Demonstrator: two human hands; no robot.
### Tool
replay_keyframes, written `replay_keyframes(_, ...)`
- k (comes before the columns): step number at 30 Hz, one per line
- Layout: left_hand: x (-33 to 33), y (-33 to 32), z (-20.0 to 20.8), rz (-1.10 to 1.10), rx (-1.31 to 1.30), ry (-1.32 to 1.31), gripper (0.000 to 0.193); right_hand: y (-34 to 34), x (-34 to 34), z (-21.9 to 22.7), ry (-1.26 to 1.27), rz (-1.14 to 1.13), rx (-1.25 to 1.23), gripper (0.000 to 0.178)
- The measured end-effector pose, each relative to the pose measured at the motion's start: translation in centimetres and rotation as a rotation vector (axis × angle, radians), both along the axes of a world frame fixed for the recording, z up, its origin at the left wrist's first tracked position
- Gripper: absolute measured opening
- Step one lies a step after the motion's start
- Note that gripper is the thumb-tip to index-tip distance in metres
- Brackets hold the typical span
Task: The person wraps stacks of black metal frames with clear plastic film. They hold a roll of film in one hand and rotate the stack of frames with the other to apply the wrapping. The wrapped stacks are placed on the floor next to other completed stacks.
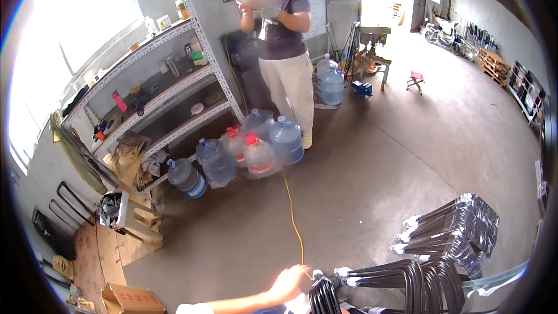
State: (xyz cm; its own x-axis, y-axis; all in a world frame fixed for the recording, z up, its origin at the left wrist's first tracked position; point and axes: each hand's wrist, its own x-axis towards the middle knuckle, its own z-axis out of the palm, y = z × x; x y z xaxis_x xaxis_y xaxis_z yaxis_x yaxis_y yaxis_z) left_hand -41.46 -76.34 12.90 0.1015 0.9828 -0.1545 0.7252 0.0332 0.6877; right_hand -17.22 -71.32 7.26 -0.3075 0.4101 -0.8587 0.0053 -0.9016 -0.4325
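Note:
My left hand (290,282) reaches in from the lower edge, its arm stretched to the right. Its fingertips are beside the wrapped white end of a bundle of black bent tubes (323,296), overexposed and partly hidden, so their grip is unclear. Right of it lies a larger group of black bent tubes (401,273), also with white-wrapped ends. Beyond these, another bundle of tubes wrapped in clear film (456,229) rests near the floor. My right hand does not show.
Several large water bottles (216,160) stand before a metal shelf (203,52). A person (285,40) stands behind them, hands raised. A yellow cable (293,215) crosses the floor. At left are a beige stool (136,218) and a cardboard box (132,299). A small red stool (415,78) stands farther back.

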Motion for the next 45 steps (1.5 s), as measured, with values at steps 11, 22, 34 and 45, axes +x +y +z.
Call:
replay_keyframes(11,0.2,-9.2,1.2,0.995,-1.041,-1.807,0.009,0.2,-1.0,0.4,-0.036,0.097,0.069,0.032)
replay_keyframes(22,3.7,-6.7,9.6,0.942,-0.704,-1.922,0.026,-0.2,-1.1,0.4,-0.111,0.142,0.153,0.035)
replay_keyframes(34,1.5,-9.7,-0.4,0.987,-0.857,-1.978,0.037,0.2,-7.8,10.5,-0.428,0.376,1.181,0.017)
replay_keyframes(45,1.2,-5.6,6.0,0.623,-0.603,-1.474,0.056,-1.1,-11.8,9.8,-0.223,0.503,0.725,0.023)
